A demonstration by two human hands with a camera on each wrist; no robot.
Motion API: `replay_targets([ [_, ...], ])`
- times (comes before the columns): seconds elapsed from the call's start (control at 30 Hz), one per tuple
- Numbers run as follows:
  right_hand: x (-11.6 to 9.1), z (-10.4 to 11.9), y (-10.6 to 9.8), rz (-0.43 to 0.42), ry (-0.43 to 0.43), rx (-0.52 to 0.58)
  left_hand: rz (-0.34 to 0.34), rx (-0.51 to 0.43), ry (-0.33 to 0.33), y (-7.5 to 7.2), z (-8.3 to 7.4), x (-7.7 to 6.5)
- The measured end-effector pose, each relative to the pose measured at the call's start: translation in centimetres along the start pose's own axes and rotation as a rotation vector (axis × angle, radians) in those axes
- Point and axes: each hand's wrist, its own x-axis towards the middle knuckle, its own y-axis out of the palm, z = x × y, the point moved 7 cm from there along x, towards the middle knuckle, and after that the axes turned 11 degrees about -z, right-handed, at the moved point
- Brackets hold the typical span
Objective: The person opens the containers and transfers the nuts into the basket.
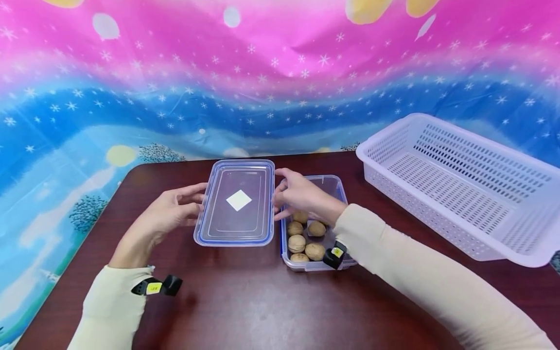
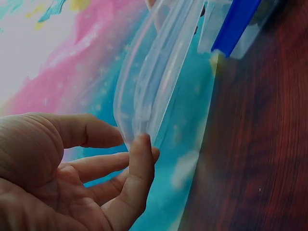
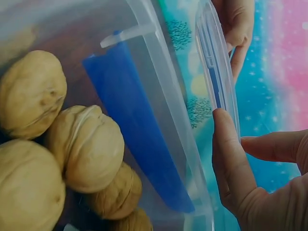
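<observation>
A clear plastic lid (image 1: 218, 214) with a blue seal and a white diamond sticker is held up above the table, left of the container. My left hand (image 1: 172, 209) pinches its left edge between thumb and fingers. On the opposite edge, my right hand (image 1: 302, 194) pinches the lid too, as the right wrist view confirms. Beneath my right wrist stands the clear container (image 1: 334, 182), uncovered, with several walnuts (image 1: 296, 243) inside. The right wrist view shows the walnuts (image 3: 86, 147) close up, beside a blue side clip (image 3: 139, 130). My right forearm hides part of the container.
A white perforated plastic basket (image 1: 437, 228) stands on the right of the dark red-brown table (image 1: 245, 301). Behind the table hangs a pink and blue snowflake-patterned cloth (image 1: 262, 87). Each wrist wears a strap with a small black camera (image 1: 171, 285).
</observation>
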Motion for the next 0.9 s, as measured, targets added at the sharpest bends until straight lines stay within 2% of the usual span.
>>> replay_targets([
  [0.27,1.8,0.3,2.3,-0.003,0.007,-0.022,-0.049,0.029,-0.047,-1.5,1.8,1.2],
  [0.43,2.8,0.1,3.4,-0.011,0.017,-0.056,-0.075,0.112,-0.086,-2.0,2.7,1.8],
  [0.77,4.6,-0.6,5.0,-0.04,0.014,-0.199,-0.143,0.198,-0.204,-1.9,4.2,2.8],
  [0.9,4.9,-0.7,5.5,-0.04,-0.004,-0.222,-0.151,0.206,-0.22,-1.7,4.7,3.0],
])
